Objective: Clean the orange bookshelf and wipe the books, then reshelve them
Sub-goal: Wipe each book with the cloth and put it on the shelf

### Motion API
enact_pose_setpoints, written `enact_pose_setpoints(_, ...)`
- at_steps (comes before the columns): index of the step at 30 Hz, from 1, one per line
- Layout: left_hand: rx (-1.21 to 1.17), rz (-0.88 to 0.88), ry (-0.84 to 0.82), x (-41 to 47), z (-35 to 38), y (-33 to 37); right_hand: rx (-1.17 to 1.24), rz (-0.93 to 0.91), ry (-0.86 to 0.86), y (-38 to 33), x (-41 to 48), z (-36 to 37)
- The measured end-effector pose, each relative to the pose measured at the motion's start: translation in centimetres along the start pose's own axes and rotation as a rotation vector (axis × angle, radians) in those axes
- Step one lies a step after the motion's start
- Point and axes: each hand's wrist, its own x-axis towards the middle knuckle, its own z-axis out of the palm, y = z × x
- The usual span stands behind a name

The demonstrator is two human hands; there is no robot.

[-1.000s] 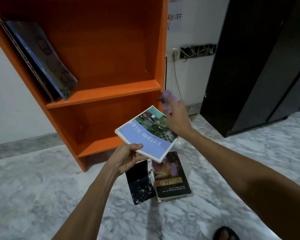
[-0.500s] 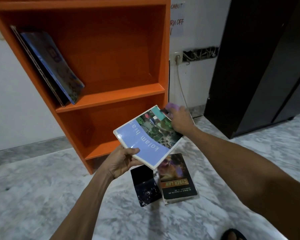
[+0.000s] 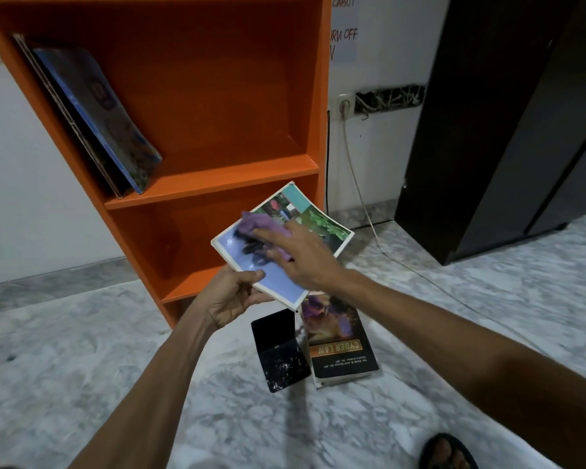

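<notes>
From my head camera, I hold a blue book (image 3: 278, 282) up in front of the orange bookshelf (image 3: 217, 96). My left hand (image 3: 232, 296) grips its bottom corner, thumb on top and fingers curled under. My right hand (image 3: 301, 255) lies flat on the cover, with its fingers straight and spread, pressing a purple cloth (image 3: 254, 225) onto it. Some thin books (image 3: 105, 120) lean on the left side of the upper shelf. Two more lie on the marble floor (image 3: 82, 367) just below my hands: a black book (image 3: 279, 350) and a Cyber Law book (image 3: 339, 343) (they touch).
</notes>
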Motion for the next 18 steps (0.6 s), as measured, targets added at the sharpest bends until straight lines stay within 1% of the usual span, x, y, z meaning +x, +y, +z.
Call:
enact_pose_setpoints(1,0.0,-0.006,0.0,-0.2,-0.4,0.1,-0.018,0.038,0.014,1.1,0.3,-0.3)
enact_pose_setpoints(4,-0.032,-0.02,-0.004,-0.6,-1.2,0.6,0.007,0.227,-0.009,4.5,0.7,-1.5)
enact_pose_setpoints(7,-0.002,-0.028,0.0,-1.0,-1.6,1.2,-0.039,0.365,0.055,7.7,-0.1,-2.8)
enact_pose_setpoints(9,-0.01,-0.014,0.006,-1.2,-2.1,1.6,0.022,0.551,0.163,9.8,-0.9,-3.1)
enact_pose_setpoints(10,-0.044,0.0,0.02,-1.1,-2.2,1.8,0.102,0.704,0.217,10.9,-1.3,-2.9)
enact_pose_setpoints(11,-0.085,0.027,0.036,-1.0,-2.4,2.0,0.231,0.898,0.264,11.8,-1.5,-2.6)
enact_pose_setpoints(12,-0.121,0.057,0.049,-0.9,-2.5,2.1,0.465,1.099,0.28,11.9,-1.8,-2.6)
enact_pose_setpoints(13,-0.156,0.085,0.055,-0.7,-2.5,2.2,0.802,1.233,0.248,11.7,-1.9,-2.4)
enact_pose_setpoints(14,-0.196,0.097,0.06,-0.4,-2.3,2.3,1.154,1.243,0.206,11.2,-2.3,-2.2)
enact_pose_setpoints(15,-0.236,0.097,0.064,-0.2,-2.1,2.3,1.474,1.131,0.145,10.2,-2.6,-2.2)
enact_pose_setpoints(16,-0.263,0.091,0.063,0.0,-1.9,2.2,1.707,0.981,0.066,8.6,-2.7,-2.5)
enact_pose_setpoints(17,-0.273,0.086,0.058,0.1,-1.6,2.1,1.804,0.882,0.017,7.1,-2.5,-2.9)
enact_pose_setpoints(18,-0.267,0.076,0.048,0.3,-1.2,1.9,1.8,0.846,-0.001,5.5,-2.2,-3.2)
